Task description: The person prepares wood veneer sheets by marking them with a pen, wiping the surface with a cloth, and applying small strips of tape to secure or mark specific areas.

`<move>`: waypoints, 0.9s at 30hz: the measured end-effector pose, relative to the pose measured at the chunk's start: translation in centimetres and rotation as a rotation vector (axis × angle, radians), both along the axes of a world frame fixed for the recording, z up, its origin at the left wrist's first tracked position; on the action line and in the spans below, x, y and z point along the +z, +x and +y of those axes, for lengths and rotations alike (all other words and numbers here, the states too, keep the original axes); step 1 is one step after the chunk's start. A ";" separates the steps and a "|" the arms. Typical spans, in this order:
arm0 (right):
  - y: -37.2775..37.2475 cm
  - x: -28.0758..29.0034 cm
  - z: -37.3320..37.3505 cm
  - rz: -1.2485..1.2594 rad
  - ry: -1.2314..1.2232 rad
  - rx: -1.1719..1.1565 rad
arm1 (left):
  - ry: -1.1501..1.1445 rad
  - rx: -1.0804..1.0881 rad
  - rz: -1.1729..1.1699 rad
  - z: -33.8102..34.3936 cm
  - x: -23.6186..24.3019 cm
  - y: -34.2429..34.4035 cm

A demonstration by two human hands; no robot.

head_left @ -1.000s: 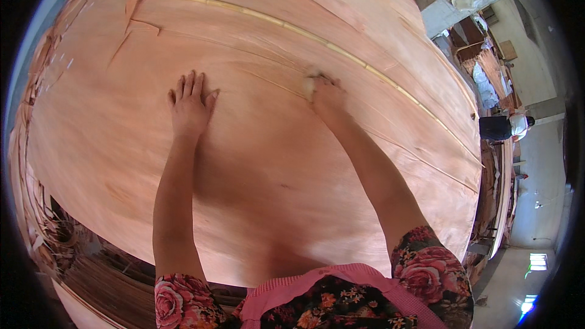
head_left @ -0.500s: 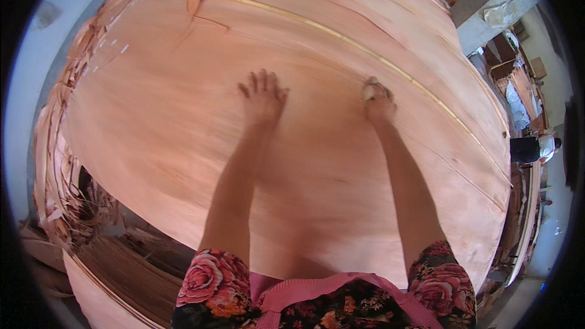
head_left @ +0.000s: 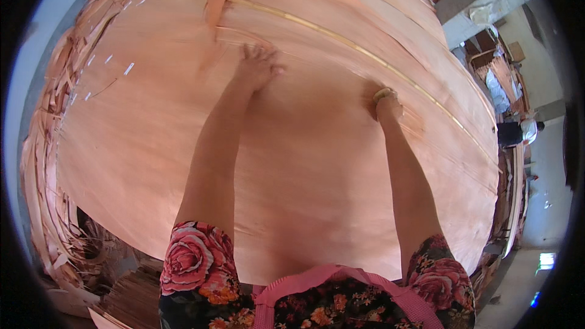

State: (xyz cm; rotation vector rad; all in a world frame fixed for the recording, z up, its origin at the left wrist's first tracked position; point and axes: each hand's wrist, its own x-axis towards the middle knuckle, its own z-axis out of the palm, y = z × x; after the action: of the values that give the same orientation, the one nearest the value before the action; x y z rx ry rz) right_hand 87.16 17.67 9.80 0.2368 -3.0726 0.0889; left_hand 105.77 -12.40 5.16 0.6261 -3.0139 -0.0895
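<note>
A broad sheet of peach-coloured wood veneer [head_left: 304, 176] lies under both of my hands. My left hand [head_left: 259, 68] rests on it with fingers apart and slightly bent, somewhat blurred, by a lifted, curling flap of veneer [head_left: 222, 9]. My right hand [head_left: 390, 108] is closed around a small, round, pale tan thing [head_left: 382, 94], partly hidden by the fingers and held close to the sheet. Beyond both hands a long, thin yellow pole [head_left: 341, 39] runs across the veneer.
Ragged veneer strips [head_left: 46, 164] hang along the left edge. More stacked wood [head_left: 137, 295] lies at lower left. A concrete pillar [head_left: 487, 3] stands at far right, and a person [head_left: 521, 133] is farther off at the right.
My left hand has moved forward, toward the pole. My right hand has shifted slightly right, still holding the round thing. The veneer flap near the pole has risen and swept wider.
</note>
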 end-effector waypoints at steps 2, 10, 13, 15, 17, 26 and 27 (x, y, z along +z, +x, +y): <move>3.3 1.6 -4.6 -0.044 -0.016 0.111 | -0.035 0.183 0.001 -4.8 -1.6 1.8; 9.7 -6.9 -25.8 -0.011 -0.474 0.903 | -0.051 0.567 0.192 -13.9 -2.1 7.2; 15.4 -4.5 -34.5 0.178 -0.354 1.164 | -0.031 0.506 0.347 -14.3 -2.3 7.7; 16.9 -3.7 -36.9 0.187 -0.318 1.241 | 0.112 0.566 0.616 -15.7 -2.8 8.5; 16.2 -3.5 -37.3 0.124 -0.266 1.288 | 0.168 0.553 0.659 -16.2 -2.9 8.7; 15.2 1.1 -36.9 -0.294 -0.218 1.047 | 0.144 0.667 0.728 -15.0 -1.5 8.7; 16.8 1.4 -38.9 -0.231 -0.244 1.012 | 0.342 0.649 0.933 -15.8 -2.1 8.7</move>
State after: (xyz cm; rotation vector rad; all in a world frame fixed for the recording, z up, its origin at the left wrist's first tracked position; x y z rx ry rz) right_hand 104.01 -21.22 11.19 1.7999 -2.7368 0.5450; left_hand 114.44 -28.22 3.05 1.1465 -1.8214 -0.6516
